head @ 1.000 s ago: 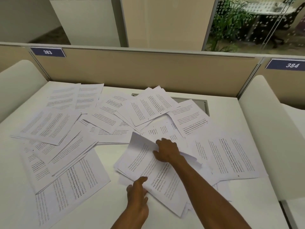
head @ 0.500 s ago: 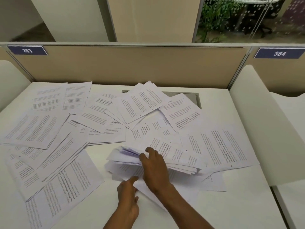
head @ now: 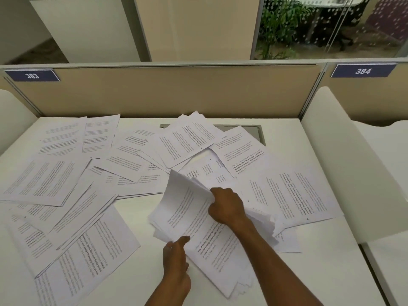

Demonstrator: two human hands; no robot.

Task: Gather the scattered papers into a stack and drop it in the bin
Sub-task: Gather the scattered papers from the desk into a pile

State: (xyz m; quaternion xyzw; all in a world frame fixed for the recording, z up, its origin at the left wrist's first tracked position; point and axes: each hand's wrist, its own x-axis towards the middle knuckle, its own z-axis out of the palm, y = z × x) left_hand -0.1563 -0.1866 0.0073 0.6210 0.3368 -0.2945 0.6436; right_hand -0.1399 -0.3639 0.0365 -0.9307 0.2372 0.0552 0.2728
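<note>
Printed white sheets lie scattered over a white desk [head: 141,208]. A loose, uneven stack of papers [head: 187,215] sits near the front middle, its far edge lifted and curled up. My right hand [head: 226,206] is shut on that lifted edge. My left hand [head: 175,259] pinches the near left edge of the same stack between thumb and fingers. More sheets [head: 50,180] spread out at the left, others [head: 187,140] overlap at the back, and a few [head: 293,195] lie flat at the right. No bin is in view.
A beige partition [head: 176,91] with labels 383 [head: 32,75] and 384 [head: 362,71] closes the desk's far side. White curved dividers [head: 344,164] stand at both sides. A grey cable hatch [head: 257,131] shows under the back sheets.
My right hand has pulled the stack's far edge back up and curled it over, after pressing it flatter half a second ago. My left hand stays at the near edge.
</note>
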